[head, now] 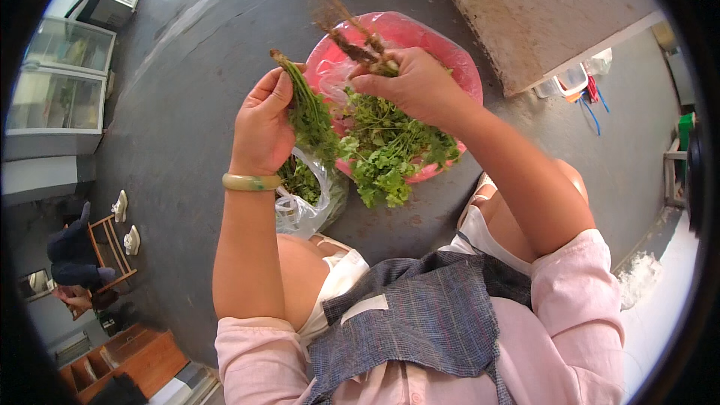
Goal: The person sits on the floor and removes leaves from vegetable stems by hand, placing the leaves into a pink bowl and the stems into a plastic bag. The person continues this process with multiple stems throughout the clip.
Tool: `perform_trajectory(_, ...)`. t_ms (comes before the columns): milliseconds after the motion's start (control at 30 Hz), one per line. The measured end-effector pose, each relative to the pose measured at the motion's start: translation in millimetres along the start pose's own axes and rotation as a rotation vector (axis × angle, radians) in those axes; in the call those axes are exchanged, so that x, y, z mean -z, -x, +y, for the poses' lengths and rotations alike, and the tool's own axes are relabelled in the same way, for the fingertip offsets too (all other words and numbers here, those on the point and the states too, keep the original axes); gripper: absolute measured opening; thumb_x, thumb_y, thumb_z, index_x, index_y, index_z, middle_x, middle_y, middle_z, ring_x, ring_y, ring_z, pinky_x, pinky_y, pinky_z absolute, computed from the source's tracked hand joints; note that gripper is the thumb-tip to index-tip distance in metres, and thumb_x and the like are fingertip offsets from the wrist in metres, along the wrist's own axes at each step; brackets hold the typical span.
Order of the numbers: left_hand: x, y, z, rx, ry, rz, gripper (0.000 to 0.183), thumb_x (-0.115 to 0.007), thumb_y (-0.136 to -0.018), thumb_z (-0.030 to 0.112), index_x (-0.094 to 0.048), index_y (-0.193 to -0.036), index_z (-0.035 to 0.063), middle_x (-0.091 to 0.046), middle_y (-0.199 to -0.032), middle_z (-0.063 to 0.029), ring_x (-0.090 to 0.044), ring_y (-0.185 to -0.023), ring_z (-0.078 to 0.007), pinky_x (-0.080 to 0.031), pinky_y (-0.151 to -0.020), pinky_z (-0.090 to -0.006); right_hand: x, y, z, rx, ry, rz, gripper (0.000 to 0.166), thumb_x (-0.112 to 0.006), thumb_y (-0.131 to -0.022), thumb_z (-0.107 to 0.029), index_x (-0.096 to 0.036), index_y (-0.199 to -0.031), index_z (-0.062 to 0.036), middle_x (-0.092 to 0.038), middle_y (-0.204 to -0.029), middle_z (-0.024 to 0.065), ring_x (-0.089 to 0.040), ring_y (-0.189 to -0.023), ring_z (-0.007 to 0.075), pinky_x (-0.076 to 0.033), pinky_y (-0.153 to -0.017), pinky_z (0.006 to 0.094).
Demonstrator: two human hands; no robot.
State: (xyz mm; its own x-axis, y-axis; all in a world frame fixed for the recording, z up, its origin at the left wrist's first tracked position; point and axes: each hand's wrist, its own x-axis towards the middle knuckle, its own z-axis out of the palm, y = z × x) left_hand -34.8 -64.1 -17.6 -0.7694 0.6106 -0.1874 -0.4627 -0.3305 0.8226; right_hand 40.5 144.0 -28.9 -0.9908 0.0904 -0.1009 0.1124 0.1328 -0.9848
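My left hand [265, 115] grips a small bunch of leafy green herb [308, 107], likely coriander, its brownish root end pointing up and its leaves hanging down. In my right hand [419, 84] is a rooted clump [365, 50] with long, dirty brown roots jutting up and left. Below both hands stands a pink plastic basin [469, 76], lined at least partly with clear plastic. A pile of leafy herbs [388, 166] fills its near side and spills over the rim. Close by my left wrist, a clear plastic bag [329, 202] on the floor holds more greens [301, 180].
A stained pale slab [540, 11] juts in at the upper right, with plastic containers [568, 79] beyond its edge. At the left are glass-fronted cabinets [62, 73], a wooden rack [109, 253] and white shoes [120, 206]. A wooden box with compartments [126, 360] stands lower left.
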Motion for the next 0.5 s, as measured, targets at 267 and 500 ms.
perform_trajectory(267,-16.6,-1.4,-19.8,0.019,-0.120,-0.006,0.023,-0.052,-0.091,0.012,-0.055,-0.109,-0.0004,-0.062,-0.105,-0.0088,-0.058,-0.095,-0.0161,-0.045,-0.086,-0.0316,-15.3,9.4,-17.0,-0.029,-0.201,-0.043,0.016,-0.064,-0.078,-0.013,-0.063,-0.089,-0.0005,-0.058,-0.071,0.0004,-0.052,-0.062,0.0063,-0.043,-0.054,0.0245)
perform_trajectory(500,-16.5,-1.0,-15.5,0.077,-0.201,-0.016,0.023,-0.049,-0.092,0.013,-0.054,-0.109,-0.0024,-0.062,-0.103,-0.0089,-0.059,-0.093,-0.0157,-0.047,-0.083,-0.0297,-2.3,7.5,-20.2,-0.118,-0.061,-0.092,0.023,-0.063,-0.073,-0.015,-0.063,-0.090,-0.0004,-0.061,-0.076,0.0022,-0.054,-0.068,0.0080,-0.045,-0.062,0.0256)
